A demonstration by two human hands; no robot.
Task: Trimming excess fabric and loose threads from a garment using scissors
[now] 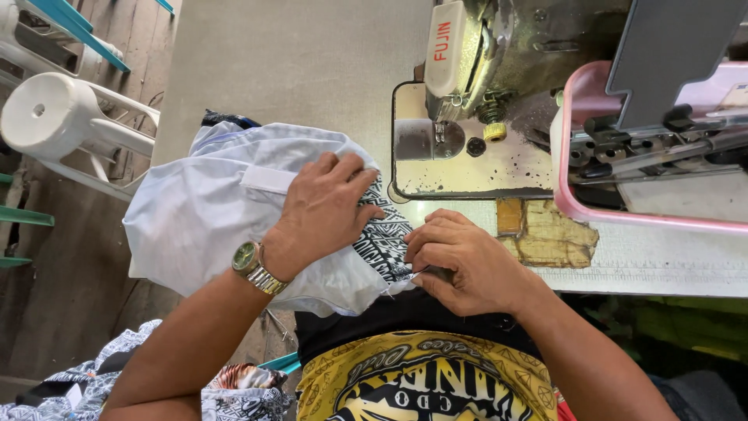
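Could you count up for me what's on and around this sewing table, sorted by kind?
Hands: 2, left hand and right hand
Sewing machines: 1
Pale blue cloth bundles: 1
Black-and-white patterned cloth pieces on the table: 1
Wristwatches: 1
White plastic stools: 1
Pink trays: 1
Total: 8

Pale blue garment [202,210], bunched and crumpled on the bench's near-left edge, white strip across its top. Black-and-white patterned fabric [383,238] sits at its right side, folded against the blue, edge reaching the near bench rim.
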